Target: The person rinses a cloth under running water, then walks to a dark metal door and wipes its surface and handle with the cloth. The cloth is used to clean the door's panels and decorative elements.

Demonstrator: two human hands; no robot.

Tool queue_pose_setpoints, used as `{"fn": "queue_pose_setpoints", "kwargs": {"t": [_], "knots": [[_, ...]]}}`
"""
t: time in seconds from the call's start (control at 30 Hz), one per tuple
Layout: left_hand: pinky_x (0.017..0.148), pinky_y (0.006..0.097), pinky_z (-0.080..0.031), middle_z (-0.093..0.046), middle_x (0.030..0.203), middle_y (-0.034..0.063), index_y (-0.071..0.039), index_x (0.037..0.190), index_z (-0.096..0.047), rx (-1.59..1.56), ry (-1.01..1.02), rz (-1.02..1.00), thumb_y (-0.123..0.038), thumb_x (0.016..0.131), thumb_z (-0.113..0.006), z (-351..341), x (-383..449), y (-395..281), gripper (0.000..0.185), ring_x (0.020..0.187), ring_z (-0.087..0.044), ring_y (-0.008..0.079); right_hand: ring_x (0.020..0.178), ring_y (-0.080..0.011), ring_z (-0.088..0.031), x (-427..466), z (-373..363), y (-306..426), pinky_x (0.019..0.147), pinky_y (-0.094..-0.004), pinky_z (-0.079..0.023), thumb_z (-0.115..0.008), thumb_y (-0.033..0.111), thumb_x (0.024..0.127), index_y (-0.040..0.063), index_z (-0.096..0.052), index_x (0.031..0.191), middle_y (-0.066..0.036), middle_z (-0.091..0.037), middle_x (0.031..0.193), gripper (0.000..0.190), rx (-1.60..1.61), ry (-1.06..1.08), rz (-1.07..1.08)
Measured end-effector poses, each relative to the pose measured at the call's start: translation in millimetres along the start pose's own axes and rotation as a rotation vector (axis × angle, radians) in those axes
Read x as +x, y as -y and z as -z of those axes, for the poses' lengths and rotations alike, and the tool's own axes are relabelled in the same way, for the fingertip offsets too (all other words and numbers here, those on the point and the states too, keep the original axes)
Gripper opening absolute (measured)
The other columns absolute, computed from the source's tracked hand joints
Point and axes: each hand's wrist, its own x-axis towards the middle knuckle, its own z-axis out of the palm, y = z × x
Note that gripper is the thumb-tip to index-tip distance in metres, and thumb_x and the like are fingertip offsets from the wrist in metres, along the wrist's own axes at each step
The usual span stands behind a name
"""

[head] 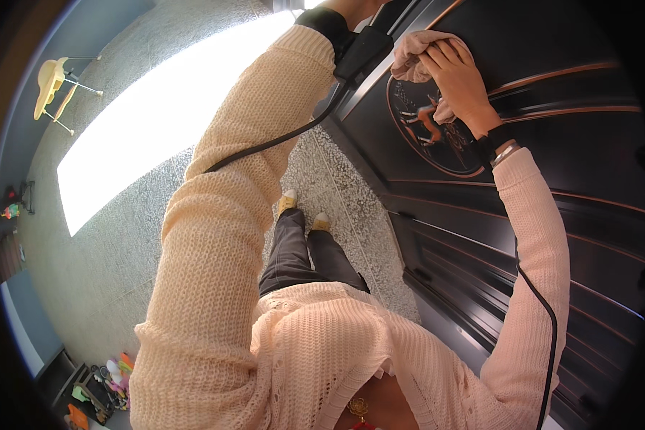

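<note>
My right hand (458, 86) presses a crumpled pinkish cloth (416, 54) against a dark door panel (548, 145) with copper-coloured trim lines. Its fingers lie over the cloth, and part of the cloth shows below the palm. Under and beside it is a round emblem (427, 126) with a copper-coloured horse-like figure, partly covered by the hand. At the top edge, by the door's edge, my left hand (357, 8) is mostly cut off, so its fingers cannot be made out. Black straps sit on both wrists.
Black cables run along both sleeves. Speckled floor (349, 193) lies around my feet, with a bright patch of light (166, 118) at left. A yellow child's chair (51, 88) stands far left. Colourful items (118, 376) are gathered at the lower left.
</note>
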Motion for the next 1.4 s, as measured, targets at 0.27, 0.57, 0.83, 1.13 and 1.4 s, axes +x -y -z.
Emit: {"fn": "queue_pose_setpoints", "kwargs": {"t": [0.27,0.57,0.83,1.13,1.4], "knots": [[0.065,0.0334,-0.051,-0.055,0.067,0.0016,-0.012,0.083,-0.057,-0.077,0.178,0.104,-0.027,0.101,-0.054,-7,47,9,0.024,0.066,-0.06,0.018,0.137,-0.0195,-0.043,-2,-7,-18,0.123,-0.0367,-0.022,-0.07,0.018,0.079,0.011,-0.063,0.129,0.0,-0.059,0.133,0.051,-0.021,0.066,-0.078],[0.073,0.0331,-0.052,-0.062,0.076,0.0028,-0.011,0.088,-0.062,0.119,0.149,0.188,-0.032,0.103,-0.052,-27,55,8,0.028,0.078,-0.063,0.0193,0.135,-0.0188,-0.045,-4,-2,-25,0.123,-0.0363,-0.022,-0.07,0.019,0.08,0.012,-0.064,0.126,0.001,-0.06,0.129,0.048,-0.044,0.097,-0.135],[0.078,0.0348,-0.052,-0.06,0.077,0.0018,-0.012,0.087,-0.061,0.095,0.303,0.189,-0.032,0.102,-0.053,-31,75,19,0.026,0.079,-0.062,0.0181,0.135,-0.0185,-0.043,-10,-18,-31,0.125,-0.0357,-0.02,-0.087,0.03,0.057,0.015,-0.063,0.127,0.003,-0.059,0.129,0.076,-0.173,0.056,-0.16],[0.07,0.0293,-0.051,-0.059,0.078,0.0023,-0.011,0.085,-0.057,-0.169,0.415,0.166,-0.028,0.101,-0.057,-32,103,49,0.023,0.073,-0.06,0.0169,0.136,-0.0156,-0.043,-17,-26,-34,0.124,-0.0344,-0.022,-0.09,0.029,0.049,0.019,-0.06,0.132,0.004,-0.057,0.131,0.089,-0.176,0.095,-0.194],[0.097,0.042,-0.048,-0.061,0.127,0.0211,0.0,0.136,-0.052,0.704,0.201,-0.449,-0.023,0.102,-0.05,-12,-13,105,0.041,0.115,-0.062,0.036,0.136,-0.017,-0.045,-27,-38,-33,0.122,-0.0362,-0.024,-0.071,0.025,0.08,0.015,-0.058,0.135,0.0,-0.057,0.137,0.057,-0.169,0.111,-0.204]]}}
